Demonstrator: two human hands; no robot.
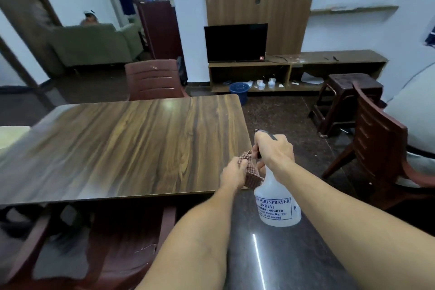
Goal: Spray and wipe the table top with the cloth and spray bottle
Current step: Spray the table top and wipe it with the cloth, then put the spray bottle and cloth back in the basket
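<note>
A wooden table top [122, 146] with dark grain fills the middle left of the view. My right hand [274, 149] grips the black trigger head of a translucent white spray bottle [277, 202], held in the air just off the table's near right corner. My left hand [233, 172] pinches a red checked cloth [251, 173] beside the bottle's neck, over the table's near right edge. The cloth hangs bunched between both hands and touches the bottle.
Dark red plastic chairs stand at the far side [153, 80], under the near edge [101, 242] and to the right [381, 148]. A stool [346, 101], a blue bucket [239, 92] and a TV unit [249, 73] lie beyond. A person sits on a far sofa [94, 42].
</note>
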